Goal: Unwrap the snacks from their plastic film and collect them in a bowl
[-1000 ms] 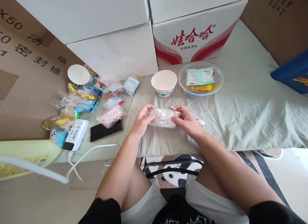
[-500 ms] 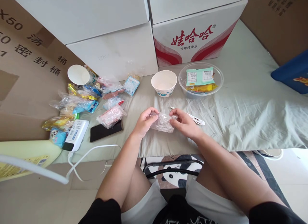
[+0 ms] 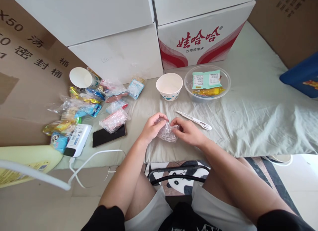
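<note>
Crinkled clear plastic wrap (image 3: pixel 168 133) is bunched between my two hands, low over the cloth near its front edge. My left hand (image 3: pixel 153 127) pinches its left side between thumb and fingers. From the other side my right hand (image 3: pixel 186 131) grips it with bent fingers. Whether anything lies inside the wrap I cannot make out. Just beyond my right hand rests a white utility knife (image 3: pixel 194 119). A paper bowl (image 3: pixel 169 86) with a blue pattern stands upright past my hands, beside a clear plastic bowl (image 3: pixel 226 79) holding snack packets (image 3: pixel 206 79).
On the left lie several wrapped packets (image 3: pixel 84 107), a pink one (image 3: pixel 114 120) resting on a black phone (image 3: pixel 109 136). Nearby are a white power bank (image 3: pixel 79 138) with a cable and another paper bowl (image 3: pixel 81 78). White cartons (image 3: pixel 203 35) line the back.
My hands have drawn closer together and the wrap is more bunched. My right hand has shifted left, uncovering more of the utility knife.
</note>
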Demonstrator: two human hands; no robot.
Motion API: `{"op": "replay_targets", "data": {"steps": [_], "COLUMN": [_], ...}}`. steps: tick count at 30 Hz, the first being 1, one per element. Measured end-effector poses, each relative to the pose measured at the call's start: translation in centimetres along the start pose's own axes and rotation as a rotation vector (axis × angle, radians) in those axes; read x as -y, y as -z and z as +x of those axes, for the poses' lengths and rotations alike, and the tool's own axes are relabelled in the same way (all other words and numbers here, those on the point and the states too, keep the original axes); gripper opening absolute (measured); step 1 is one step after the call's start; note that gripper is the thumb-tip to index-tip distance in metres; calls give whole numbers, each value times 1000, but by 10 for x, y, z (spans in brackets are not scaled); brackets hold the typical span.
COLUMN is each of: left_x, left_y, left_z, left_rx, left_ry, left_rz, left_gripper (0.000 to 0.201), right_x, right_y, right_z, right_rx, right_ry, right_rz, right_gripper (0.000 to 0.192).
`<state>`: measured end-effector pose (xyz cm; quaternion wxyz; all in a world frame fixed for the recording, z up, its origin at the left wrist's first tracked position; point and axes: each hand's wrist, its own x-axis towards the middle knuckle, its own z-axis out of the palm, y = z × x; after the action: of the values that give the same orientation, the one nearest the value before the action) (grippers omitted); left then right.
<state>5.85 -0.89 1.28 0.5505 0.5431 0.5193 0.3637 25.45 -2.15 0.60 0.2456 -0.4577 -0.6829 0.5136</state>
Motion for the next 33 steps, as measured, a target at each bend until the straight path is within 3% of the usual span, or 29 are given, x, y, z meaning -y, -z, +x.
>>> {"op": "replay_targets", "data": {"steps": [3, 8, 11, 13, 16, 18, 20, 21, 23, 28, 30, 33], "left_x": [2, 8, 10, 11, 12, 11, 10, 9, 9, 13, 14, 12], "left_y": [1, 2, 3, 4, 7, 11, 14, 15, 14, 1, -3, -5], "left_z": [1, 4, 7, 8, 10, 9, 5, 2, -4, -8, -5, -2], "left_rx": [-35, -249, -313, -318, -378, -525, -686, -711, -592, -30, 53, -23], "left_ry": [-7, -65, -75, -71, -99, -185, -297, -334, -351, -207, -132, -99], "left_rz": [-12, -115, -199, -225, -199, -117, 5, 67, 151, 65, -12, -90], "left_gripper": [18, 23, 30, 33, 36, 34, 29, 26, 25, 48, 51, 47], "right_x": [-1, -5, -5, -4, -2, 0, 2, 4, 5, 4, 2, -3], "right_y": [-2, -2, -1, -1, -1, -1, -1, -1, -1, -6, -8, -9], "right_z": [1, 3, 4, 4, 4, 4, 4, 4, 4, 4, 4, 6], "right_rx": [-65, -354, -482, -457, -275, -227, -272, -296, -307, -152, -104, -219], "right_ry": [-3, -71, -71, -75, -148, -182, -173, -162, -141, -20, 9, 6], "right_rz": [66, 217, 286, 336, 386, 376, 354, 344, 331, 396, 432, 421], "right_gripper": [19, 26, 30, 39, 44, 35, 29, 27, 27, 30, 32, 35]}}
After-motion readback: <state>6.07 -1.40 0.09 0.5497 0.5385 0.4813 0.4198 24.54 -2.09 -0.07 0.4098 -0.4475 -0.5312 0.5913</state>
